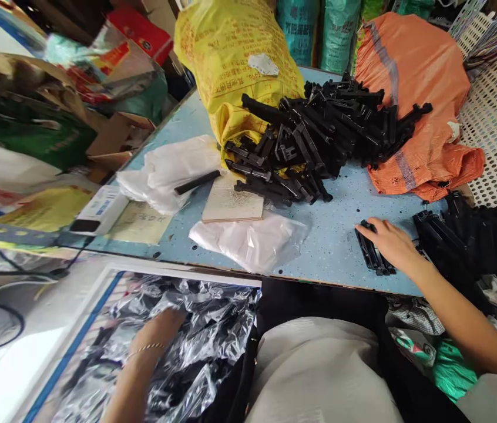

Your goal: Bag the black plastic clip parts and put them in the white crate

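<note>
My right hand (390, 245) is at the right part of the blue table, its fingers closed over the top end of a small bundle of black plastic parts (375, 261). These long, narrow pieces lie side by side on the tabletop. Down at the lower left, my left hand (160, 329) is over an open box of clear plastic bags (204, 317) with black pieces inside. Blur smears that hand, and its fingers are hidden from view. A bigger heap of black plastic parts (319, 129) spreads across the back of the table, and another pile (473, 235) lies right of my right hand.
A yellow sack (235, 53) and an orange sack (411, 76) stand behind the heap. Clear plastic bags (248, 238), a beige board (233, 202) and a white box (101, 210) lie on the blue table (336, 220). Cables (10, 273) hang at left.
</note>
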